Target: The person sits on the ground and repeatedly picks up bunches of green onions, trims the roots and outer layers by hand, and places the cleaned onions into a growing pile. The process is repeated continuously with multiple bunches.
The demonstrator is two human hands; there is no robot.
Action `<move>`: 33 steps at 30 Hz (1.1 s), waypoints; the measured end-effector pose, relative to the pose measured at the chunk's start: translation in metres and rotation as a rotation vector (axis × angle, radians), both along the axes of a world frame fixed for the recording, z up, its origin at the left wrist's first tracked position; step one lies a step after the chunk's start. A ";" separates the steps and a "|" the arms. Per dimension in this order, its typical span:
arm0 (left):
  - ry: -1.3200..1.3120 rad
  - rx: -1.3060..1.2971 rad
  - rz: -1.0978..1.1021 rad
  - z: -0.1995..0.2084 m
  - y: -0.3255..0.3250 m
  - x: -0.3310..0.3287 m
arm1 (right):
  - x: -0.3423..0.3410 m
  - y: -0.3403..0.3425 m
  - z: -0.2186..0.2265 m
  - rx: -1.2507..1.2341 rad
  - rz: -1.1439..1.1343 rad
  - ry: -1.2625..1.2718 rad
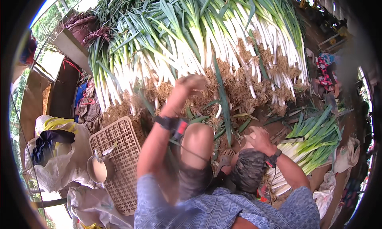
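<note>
A big heap of leeks [199, 42] lies ahead of me, green tops away and white stems with brown roots toward me. My left hand [191, 83] reaches over the near root ends, and motion smears its fingers. I cannot make out anything held in it. Close to it, a long loose green leaf [223, 99] hangs down from the heap. On my right knee rests my right hand [259, 139], its fingers laid over the knee with nothing visible in them. A second pile of leeks [306, 145], with paler, cleaner stems, lies to the right of that hand.
A tan plastic crate [117, 161] stands at left, with a round metal container [99, 169] beside it. White plastic sacks [63, 149] fill the far left. A dark flat bar [292, 140] lies across the right pile. Leaf scraps [242, 125] litter the ground before my knees.
</note>
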State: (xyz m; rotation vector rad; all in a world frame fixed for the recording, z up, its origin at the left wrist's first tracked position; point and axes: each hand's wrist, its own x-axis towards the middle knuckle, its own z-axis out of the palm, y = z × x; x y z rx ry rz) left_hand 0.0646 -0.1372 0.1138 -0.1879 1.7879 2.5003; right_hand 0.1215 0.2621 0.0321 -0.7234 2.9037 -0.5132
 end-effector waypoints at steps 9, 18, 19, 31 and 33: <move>-0.301 -0.710 0.427 -0.165 -0.136 -0.123 | -0.011 -0.007 -0.003 -0.091 0.006 -0.068; -0.295 -1.091 0.750 -0.241 -0.188 -0.156 | -0.004 -0.012 0.004 -0.157 -0.056 -0.166; -0.255 -1.092 0.622 -0.242 -0.199 -0.162 | -0.003 -0.009 0.002 -0.165 -0.060 -0.159; -0.159 -1.111 0.472 -0.137 -0.298 -0.089 | -0.006 -0.022 0.001 -0.409 -0.065 -0.169; -0.210 -1.002 0.531 -0.179 -0.249 -0.050 | -0.007 -0.016 -0.007 -0.484 -0.162 -0.149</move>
